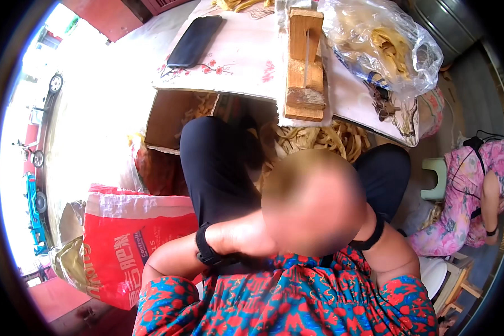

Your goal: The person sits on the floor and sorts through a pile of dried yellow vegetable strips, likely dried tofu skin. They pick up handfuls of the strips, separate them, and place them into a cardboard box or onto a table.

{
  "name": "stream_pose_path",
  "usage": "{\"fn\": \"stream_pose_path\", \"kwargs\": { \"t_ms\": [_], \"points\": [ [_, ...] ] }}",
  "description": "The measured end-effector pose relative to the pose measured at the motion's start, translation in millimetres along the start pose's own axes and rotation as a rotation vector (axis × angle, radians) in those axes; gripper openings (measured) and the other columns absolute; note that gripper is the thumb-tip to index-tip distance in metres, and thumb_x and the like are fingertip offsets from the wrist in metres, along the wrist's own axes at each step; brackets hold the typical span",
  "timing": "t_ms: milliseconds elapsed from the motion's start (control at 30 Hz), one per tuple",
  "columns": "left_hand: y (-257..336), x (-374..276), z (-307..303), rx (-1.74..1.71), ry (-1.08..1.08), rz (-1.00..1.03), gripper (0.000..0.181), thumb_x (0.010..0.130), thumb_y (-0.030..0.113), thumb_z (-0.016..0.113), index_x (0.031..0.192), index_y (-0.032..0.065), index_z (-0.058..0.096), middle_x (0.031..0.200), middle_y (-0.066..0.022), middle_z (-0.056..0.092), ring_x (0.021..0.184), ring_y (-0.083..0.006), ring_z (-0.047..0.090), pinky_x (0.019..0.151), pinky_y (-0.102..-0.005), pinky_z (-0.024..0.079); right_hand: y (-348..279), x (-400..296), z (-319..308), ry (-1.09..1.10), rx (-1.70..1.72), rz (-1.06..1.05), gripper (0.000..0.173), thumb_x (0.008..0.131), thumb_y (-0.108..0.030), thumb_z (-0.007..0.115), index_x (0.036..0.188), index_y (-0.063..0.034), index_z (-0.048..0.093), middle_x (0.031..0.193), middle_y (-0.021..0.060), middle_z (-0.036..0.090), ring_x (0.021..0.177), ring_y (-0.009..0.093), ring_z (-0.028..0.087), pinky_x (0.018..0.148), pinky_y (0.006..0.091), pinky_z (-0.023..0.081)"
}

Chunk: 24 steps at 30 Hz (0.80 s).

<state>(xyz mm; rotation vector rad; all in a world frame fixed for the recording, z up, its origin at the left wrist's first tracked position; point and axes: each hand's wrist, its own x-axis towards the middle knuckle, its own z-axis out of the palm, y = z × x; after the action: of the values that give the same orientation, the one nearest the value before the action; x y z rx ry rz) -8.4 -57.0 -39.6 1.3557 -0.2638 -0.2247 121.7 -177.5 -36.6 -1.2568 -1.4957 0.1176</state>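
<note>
My left hand (254, 233) and my right hand (363, 224) are together in front of my chest, above my lap. A round blur hides most of both, so their fingers and anything in them cannot be made out. Each wrist wears a black band. Beyond them, a wooden block fixture (304, 101) with a thin upright strip stands on a pale cloth (282, 113) at the edge of the table (243, 54). Between my knees, below the table, lies a heap of long yellowish strips (340, 138).
A black phone (195, 41) lies on the table. A clear plastic bag (420, 50) holds more yellowish strips. Left are an open cardboard box (164, 113) and a red printed sack (151, 227). At right, a person in pink floral clothing (458, 214) bends near a green stool (434, 178).
</note>
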Motion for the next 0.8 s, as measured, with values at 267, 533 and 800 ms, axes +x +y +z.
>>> {"fn": "stream_pose_path", "kwargs": {
  "t_ms": [267,533,800],
  "points": [
    [26,-7,-26,1.166,0.213,0.300,0.046,0.067,0.029,0.079,0.109,0.0141,0.069,0.070,-0.0034,0.056,0.054,-0.0167,0.055,0.048,-0.0286,0.042,12,-23,4,-0.190,0.972,1.011,0.039,0.088,-0.040,0.065,0.080,-0.0019,0.063,0.065,0.0000,0.058,0.052,0.007,0.052,0.047,0.0244,0.038],
    [7,7,-33,1.419,0.494,0.543,0.040,0.063,0.032,0.078,0.095,0.0088,0.071,0.088,-0.0044,0.063,0.071,-0.0181,0.061,0.069,-0.0350,0.048,10,-26,11,0.077,0.930,1.091,0.038,0.090,-0.033,0.065,0.108,0.0001,0.059,0.076,0.0036,0.062,0.062,0.005,0.055,0.053,0.0188,0.041],
    [8,7,-36,1.197,0.488,0.110,0.018,0.074,0.014,0.069,0.091,0.0073,0.068,0.116,-0.0073,0.062,0.103,-0.0222,0.061,0.094,-0.0459,0.041,4,-5,2,0.006,0.025,0.538,0.017,0.085,-0.015,0.066,0.079,-0.0006,0.061,0.068,0.0083,0.059,0.061,0.025,0.058,0.054,0.0354,0.047]
  ]
}}
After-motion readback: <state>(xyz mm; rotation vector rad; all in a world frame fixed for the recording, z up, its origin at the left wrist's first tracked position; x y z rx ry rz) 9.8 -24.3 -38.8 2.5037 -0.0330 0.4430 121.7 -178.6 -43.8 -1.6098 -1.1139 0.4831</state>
